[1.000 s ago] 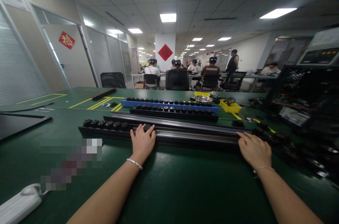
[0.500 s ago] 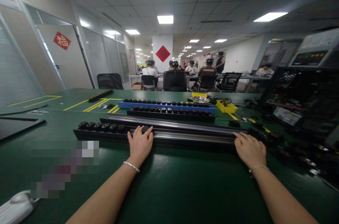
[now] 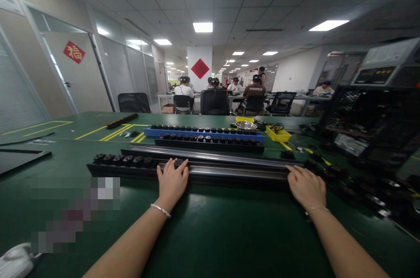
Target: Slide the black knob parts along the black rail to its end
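A long black rail [image 3: 229, 174] lies across the green table, with several round black parts [image 3: 127, 160] seated in its left end. My left hand [image 3: 172, 178] rests on the rail's middle-left with fingers spread, over one black part [image 3: 179, 162]. At the rail's right end, my right hand [image 3: 306, 186] lies with its fingers on the edge, fairly flat; its fingertips are partly hidden. Just behind is a second rail [image 3: 210, 155] with a shiny bare channel. Farther back stand a black rail [image 3: 210, 144] and a blue rail [image 3: 151, 131], both lined with black parts.
Loose black parts [image 3: 361, 192] lie at the right beside an open computer case [image 3: 354, 124]. A yellow bin [image 3: 278, 134] and a metal dish [image 3: 246, 125] stand at the back. Another dark bar [image 3: 122, 121] is at the back left. People sit at distant tables.
The whole view has shifted slightly. My hands stay in nearly the same places on the rail.
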### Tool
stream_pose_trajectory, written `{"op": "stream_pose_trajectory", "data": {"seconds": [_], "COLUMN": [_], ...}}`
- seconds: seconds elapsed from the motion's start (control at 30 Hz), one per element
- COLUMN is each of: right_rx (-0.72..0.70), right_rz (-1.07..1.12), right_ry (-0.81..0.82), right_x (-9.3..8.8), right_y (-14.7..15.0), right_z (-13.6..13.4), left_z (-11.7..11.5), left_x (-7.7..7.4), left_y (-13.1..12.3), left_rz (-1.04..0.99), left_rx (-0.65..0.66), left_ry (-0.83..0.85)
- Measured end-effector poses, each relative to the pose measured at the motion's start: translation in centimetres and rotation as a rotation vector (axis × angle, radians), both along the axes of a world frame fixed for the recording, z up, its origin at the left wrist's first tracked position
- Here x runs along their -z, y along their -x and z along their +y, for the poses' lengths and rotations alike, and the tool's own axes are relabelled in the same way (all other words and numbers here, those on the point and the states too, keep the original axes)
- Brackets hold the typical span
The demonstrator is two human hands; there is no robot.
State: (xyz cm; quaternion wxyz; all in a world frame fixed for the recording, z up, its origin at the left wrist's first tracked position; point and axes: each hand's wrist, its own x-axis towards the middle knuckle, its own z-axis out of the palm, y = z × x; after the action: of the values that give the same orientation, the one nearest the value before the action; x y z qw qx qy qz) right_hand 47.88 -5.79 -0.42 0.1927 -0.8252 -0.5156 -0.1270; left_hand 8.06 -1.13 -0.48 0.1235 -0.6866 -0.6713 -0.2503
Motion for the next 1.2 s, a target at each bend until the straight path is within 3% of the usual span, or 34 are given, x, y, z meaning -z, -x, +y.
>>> {"op": "stream_pose_trajectory", "data": {"seconds": [1.2], "right_rx": [-0.006], "right_rz": [-0.007], "right_ry": [-0.057], "right_x": [0.4], "right_y": [-0.1], "right_z": [0.1], "left_z": [-0.7], "left_x": [-0.1], "left_y": [-1.6], "left_rz": [0.024], "left_rx": [0.166], "left_ry": [0.006]}}
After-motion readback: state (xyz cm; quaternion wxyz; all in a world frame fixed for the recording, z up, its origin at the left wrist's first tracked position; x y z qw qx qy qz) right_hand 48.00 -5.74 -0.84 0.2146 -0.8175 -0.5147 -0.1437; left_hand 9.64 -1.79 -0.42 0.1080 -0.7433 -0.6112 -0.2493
